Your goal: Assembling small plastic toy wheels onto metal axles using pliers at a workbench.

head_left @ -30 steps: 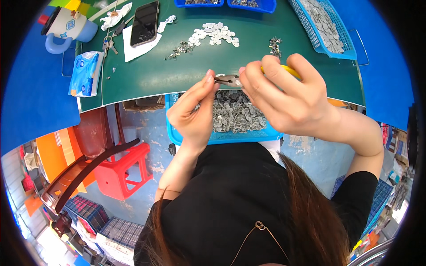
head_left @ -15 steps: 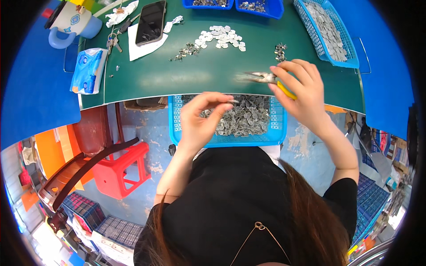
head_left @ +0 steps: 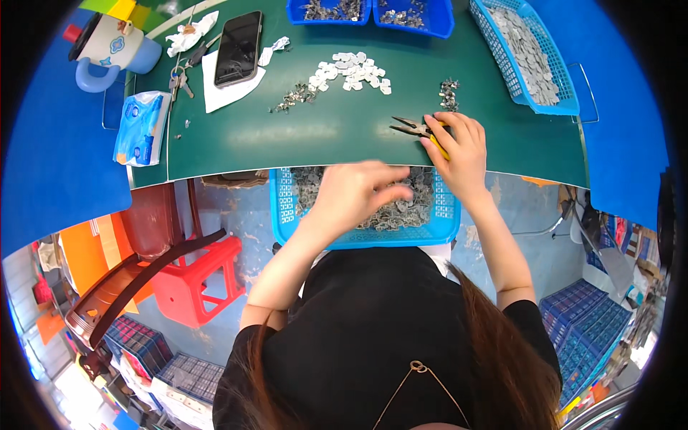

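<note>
Pliers with yellow handles and dark, narrow jaws are in my right hand, just over the green table near its front edge. Their jaws are parted, pointing left, and nothing shows between them. My left hand hovers over the light-blue basket below the table edge. Its thumb and forefinger are apart, slightly smeared by motion, with no piece visible between them. Small grey metal pieces fill that basket, partly hidden by my left hand.
Flat pale pieces lie mid-table, between small metal clips and another clip pile. Blue bins stand behind; a basket of pale pieces is at right. A phone, tissue pack and mug sit left.
My left hand has moved right over the basket; the small piece it pinched no longer shows, and its fingers have parted. My right hand has shifted left and lower with the pliers, whose jaws look wider apart.
</note>
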Demonstrator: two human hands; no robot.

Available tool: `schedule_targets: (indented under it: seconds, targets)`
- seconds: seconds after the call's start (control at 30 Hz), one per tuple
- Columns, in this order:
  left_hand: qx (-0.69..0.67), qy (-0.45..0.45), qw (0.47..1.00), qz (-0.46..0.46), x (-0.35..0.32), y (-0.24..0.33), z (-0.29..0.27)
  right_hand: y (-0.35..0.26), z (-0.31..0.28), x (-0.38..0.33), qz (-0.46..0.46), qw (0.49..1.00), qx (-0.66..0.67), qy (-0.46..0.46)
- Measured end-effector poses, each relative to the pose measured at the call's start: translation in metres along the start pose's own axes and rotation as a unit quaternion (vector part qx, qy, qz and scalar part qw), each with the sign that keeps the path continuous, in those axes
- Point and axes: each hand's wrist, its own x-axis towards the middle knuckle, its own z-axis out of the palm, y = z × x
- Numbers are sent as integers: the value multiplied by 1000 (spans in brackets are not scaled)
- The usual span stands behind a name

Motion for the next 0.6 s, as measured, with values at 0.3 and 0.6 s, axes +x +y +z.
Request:
schedule_targets:
  seconds: [0.3, 0.6]
  targets:
    - [301, 104, 947, 34, 55, -36, 2, -9, 1, 0, 33, 999, -42, 8]
    - [198, 143, 967, 75, -33, -45, -13, -57, 22, 43, -4, 974, 218, 55]
